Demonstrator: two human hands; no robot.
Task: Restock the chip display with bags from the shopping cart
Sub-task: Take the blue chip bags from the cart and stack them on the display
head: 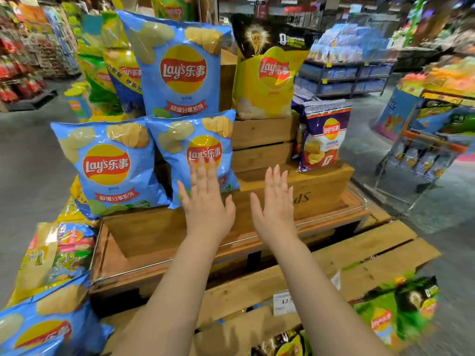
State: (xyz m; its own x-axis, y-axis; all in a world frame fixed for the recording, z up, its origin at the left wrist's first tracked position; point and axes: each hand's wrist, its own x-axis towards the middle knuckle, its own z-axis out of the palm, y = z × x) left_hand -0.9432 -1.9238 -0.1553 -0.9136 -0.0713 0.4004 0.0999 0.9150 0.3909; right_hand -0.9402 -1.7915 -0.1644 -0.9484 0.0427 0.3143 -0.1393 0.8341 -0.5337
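Wood crate display (318, 181), stepped tiers, bare plank deck along the front edge. Blue Lay's bags stacked on it: one big blue bag (180, 73) upright on the top tier, two more below it side by side — left blue bag (108, 165) and right blue bag (198, 150), both leaning back, edges overlapping. Yellow-black bag (267, 70) upright on the upper crate to the right. Purple-white bag (321, 140) standing on the middle crate at the right corner. Green bag (395, 309) blurred at lower right, edge of frame. Another blue bag (43, 327) lower left corner, lying flat; mixed yellow packs just above it. Wire shopping cart (421, 155) well apart on the right aisle, bags inside, too blurred to read.

Left hand (205, 199) flat, fingers straight and together, fingertips over the lower front of the right blue bag; touching or just short of it, cannot tell. Right hand (275, 201) flat, fingers spread slightly, holding nothing, over the middle crate top, beside the left hand. Price tag (285, 301) on the front plank.
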